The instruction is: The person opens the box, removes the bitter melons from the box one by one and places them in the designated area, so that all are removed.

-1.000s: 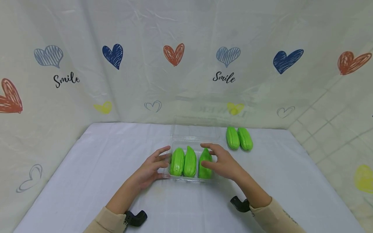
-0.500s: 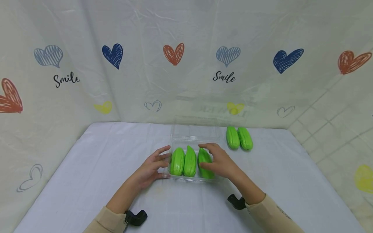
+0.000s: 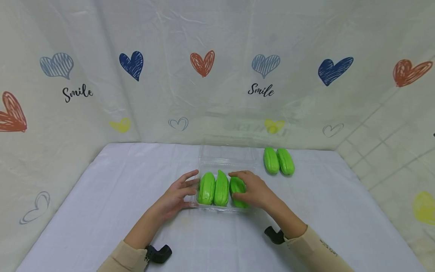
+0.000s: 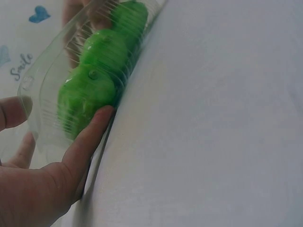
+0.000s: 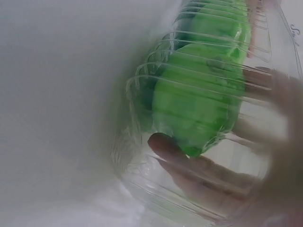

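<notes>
A clear plastic clamshell box (image 3: pixel 215 161) lies opened on the white cloth. Three oblong, ridged green vegetables stand side by side in it: the left one (image 3: pixel 206 189), the middle one (image 3: pixel 221 189) and the right one (image 3: pixel 238 186). My right hand (image 3: pixel 256 190) reaches into the box, its thumb and fingers curled round the right vegetable. Through the ribbed wall in the right wrist view, the thumb (image 5: pixel 170 149) shows beside its rounded end. My left hand (image 3: pixel 173 196) rests against the box's left side with extended fingers. In the left wrist view its thumb (image 4: pixel 90 137) touches the ribbed wall low down.
Two more green vegetables, one (image 3: pixel 271 161) beside the other (image 3: pixel 286 161), lie on the cloth behind and right of the box. The raised transparent lid (image 3: pixel 227 151) stands at the back, near a curtain (image 3: pixel 231 102) printed with hearts.
My right hand has moved slightly left and closed further round the right vegetable, which now sits nearer the middle one. My left hand and the box have stayed put.
</notes>
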`<state>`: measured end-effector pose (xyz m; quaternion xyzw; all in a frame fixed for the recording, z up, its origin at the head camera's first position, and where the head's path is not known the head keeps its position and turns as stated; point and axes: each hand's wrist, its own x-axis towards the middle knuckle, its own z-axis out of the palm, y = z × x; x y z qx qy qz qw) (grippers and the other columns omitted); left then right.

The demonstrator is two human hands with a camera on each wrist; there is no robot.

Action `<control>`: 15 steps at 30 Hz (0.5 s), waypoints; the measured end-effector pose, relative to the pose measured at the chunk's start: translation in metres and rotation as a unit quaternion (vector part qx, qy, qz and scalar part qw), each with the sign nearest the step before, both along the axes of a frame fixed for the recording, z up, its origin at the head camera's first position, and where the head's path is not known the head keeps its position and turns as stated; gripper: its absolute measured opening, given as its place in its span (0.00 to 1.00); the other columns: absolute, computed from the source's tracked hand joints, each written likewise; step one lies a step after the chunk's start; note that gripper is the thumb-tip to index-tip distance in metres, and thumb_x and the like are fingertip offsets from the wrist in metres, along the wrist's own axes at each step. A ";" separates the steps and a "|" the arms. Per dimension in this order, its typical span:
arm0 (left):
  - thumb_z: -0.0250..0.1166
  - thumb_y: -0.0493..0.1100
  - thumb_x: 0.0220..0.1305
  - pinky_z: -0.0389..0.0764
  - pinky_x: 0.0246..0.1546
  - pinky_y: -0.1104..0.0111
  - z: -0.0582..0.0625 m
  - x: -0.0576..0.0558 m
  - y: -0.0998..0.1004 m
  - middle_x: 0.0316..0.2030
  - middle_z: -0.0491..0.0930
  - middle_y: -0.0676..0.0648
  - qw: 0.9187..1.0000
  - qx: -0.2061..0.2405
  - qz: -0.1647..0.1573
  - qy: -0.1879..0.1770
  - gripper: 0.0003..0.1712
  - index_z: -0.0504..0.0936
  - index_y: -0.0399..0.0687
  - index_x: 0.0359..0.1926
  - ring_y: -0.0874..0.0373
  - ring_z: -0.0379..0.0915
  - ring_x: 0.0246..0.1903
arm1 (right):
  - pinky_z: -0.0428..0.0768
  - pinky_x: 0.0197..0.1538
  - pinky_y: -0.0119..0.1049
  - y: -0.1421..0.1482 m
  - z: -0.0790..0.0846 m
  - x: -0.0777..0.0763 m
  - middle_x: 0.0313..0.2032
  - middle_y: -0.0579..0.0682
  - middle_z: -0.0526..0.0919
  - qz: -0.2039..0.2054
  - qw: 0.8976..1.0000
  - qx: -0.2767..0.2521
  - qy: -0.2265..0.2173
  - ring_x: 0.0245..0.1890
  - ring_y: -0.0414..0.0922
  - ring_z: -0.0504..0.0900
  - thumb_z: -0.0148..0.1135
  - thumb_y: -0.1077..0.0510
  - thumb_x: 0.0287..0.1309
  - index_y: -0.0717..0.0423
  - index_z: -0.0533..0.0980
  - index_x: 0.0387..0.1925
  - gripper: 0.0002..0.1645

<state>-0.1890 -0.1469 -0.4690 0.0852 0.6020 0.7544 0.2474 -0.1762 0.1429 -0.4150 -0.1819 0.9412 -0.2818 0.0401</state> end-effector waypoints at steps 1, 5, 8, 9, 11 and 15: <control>0.56 0.33 0.66 0.80 0.48 0.53 0.000 0.000 0.000 0.76 0.48 0.38 1.000 -0.001 0.000 -0.001 0.42 0.52 0.55 0.78 0.38 0.46 0.74 | 0.72 0.62 0.60 0.000 0.000 0.000 0.65 0.57 0.73 0.001 1.000 0.001 0.000 0.67 0.59 0.69 0.71 0.57 0.53 0.52 0.73 0.65 0.36; 0.56 0.33 0.67 0.81 0.48 0.53 0.001 0.000 0.001 0.76 0.48 0.38 1.000 -0.004 0.001 0.000 0.42 0.53 0.55 0.78 0.37 0.46 0.74 | 0.72 0.62 0.60 0.001 0.001 0.001 0.64 0.58 0.74 0.008 1.000 0.004 0.009 0.66 0.60 0.70 0.71 0.58 0.53 0.53 0.75 0.63 0.33; 0.56 0.33 0.67 0.81 0.48 0.53 0.001 0.001 0.001 0.76 0.48 0.38 1.000 -0.003 0.001 0.000 0.42 0.52 0.54 0.78 0.37 0.46 0.74 | 0.72 0.62 0.58 0.001 0.000 0.000 0.64 0.57 0.74 0.007 1.000 0.003 0.012 0.65 0.59 0.71 0.71 0.57 0.54 0.53 0.76 0.62 0.32; 0.56 0.33 0.66 0.81 0.48 0.53 0.002 0.001 0.001 0.76 0.48 0.38 1.000 -0.003 0.002 -0.001 0.42 0.52 0.54 0.78 0.37 0.46 0.74 | 0.73 0.62 0.58 0.002 0.000 0.000 0.63 0.57 0.75 0.006 1.000 0.003 0.013 0.65 0.59 0.72 0.71 0.57 0.54 0.52 0.76 0.61 0.31; 0.56 0.33 0.66 0.81 0.48 0.53 0.002 0.001 0.001 0.76 0.49 0.38 1.000 -0.002 0.003 -0.004 0.42 0.53 0.55 0.78 0.38 0.46 0.74 | 0.73 0.62 0.57 0.003 0.000 0.000 0.63 0.56 0.75 0.005 1.000 0.001 0.014 0.64 0.59 0.72 0.71 0.57 0.54 0.52 0.77 0.61 0.30; 0.56 0.33 0.65 0.81 0.48 0.53 0.001 0.001 0.000 0.76 0.49 0.38 1.000 0.000 0.002 -0.005 0.43 0.52 0.54 0.78 0.37 0.46 0.74 | 0.73 0.62 0.58 0.004 0.001 0.000 0.64 0.58 0.75 0.008 1.000 0.009 0.008 0.65 0.60 0.71 0.70 0.57 0.55 0.52 0.77 0.61 0.30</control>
